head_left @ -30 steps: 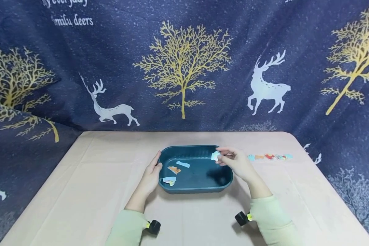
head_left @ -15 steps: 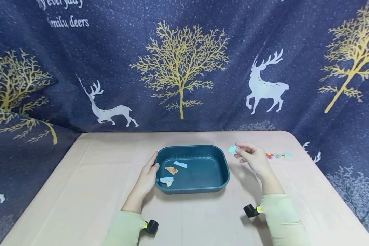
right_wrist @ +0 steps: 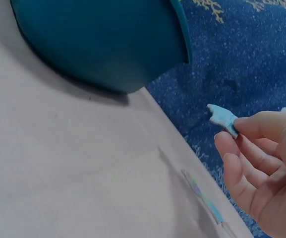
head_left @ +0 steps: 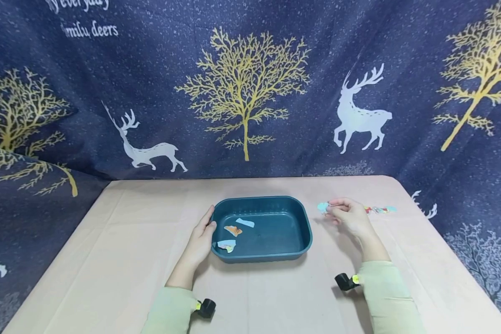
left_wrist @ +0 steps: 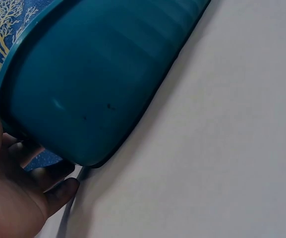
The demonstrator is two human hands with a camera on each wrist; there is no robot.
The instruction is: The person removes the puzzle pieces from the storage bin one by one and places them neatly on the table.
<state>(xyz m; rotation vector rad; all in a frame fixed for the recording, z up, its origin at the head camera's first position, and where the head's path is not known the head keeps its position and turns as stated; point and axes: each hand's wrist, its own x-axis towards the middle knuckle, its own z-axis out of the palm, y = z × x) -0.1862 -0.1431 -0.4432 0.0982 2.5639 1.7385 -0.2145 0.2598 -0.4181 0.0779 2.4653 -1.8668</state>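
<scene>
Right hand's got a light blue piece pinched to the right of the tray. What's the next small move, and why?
Probably lower the light blue piece onto the table, at the tray-side end of the row of pieces. The right hand holds it clear of the tray, apparently above the tabletop, and that row lies close by.
</scene>
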